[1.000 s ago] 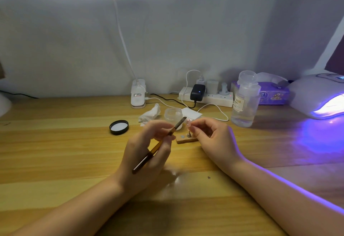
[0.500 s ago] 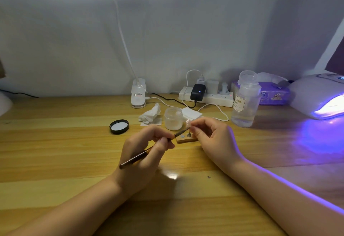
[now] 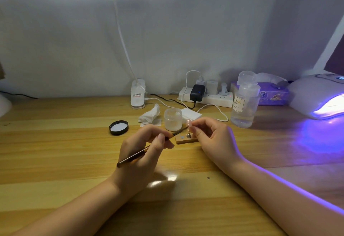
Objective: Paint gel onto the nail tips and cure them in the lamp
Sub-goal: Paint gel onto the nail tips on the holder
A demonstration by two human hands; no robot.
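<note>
Nail tip: the pale nail tip (image 3: pixel 188 122) sits pinched at the fingertips of the right hand (image 3: pixel 214 139), just above the wooden stand (image 3: pixel 186 139)
Right hand: fingers curled in, thumb and forefinger narrow on the tip
Left hand: the left hand (image 3: pixel 143 154) grips the brush (image 3: pixel 149 150) pen-style, bristle end reaching up to the nail tip, just over the stand
Change: a second back the brush stood steep and hid the jar; now it lies flatter and the jar (image 3: pixel 173 119) shows whole behind the stand
Count: one brush, one nail tip, one stand, one open jar, one black lid (image 3: pixel 118 127) left of the stand
Curing lamp: one lamp (image 3: pixel 316 94) glowing violet, far right of the stand
</note>
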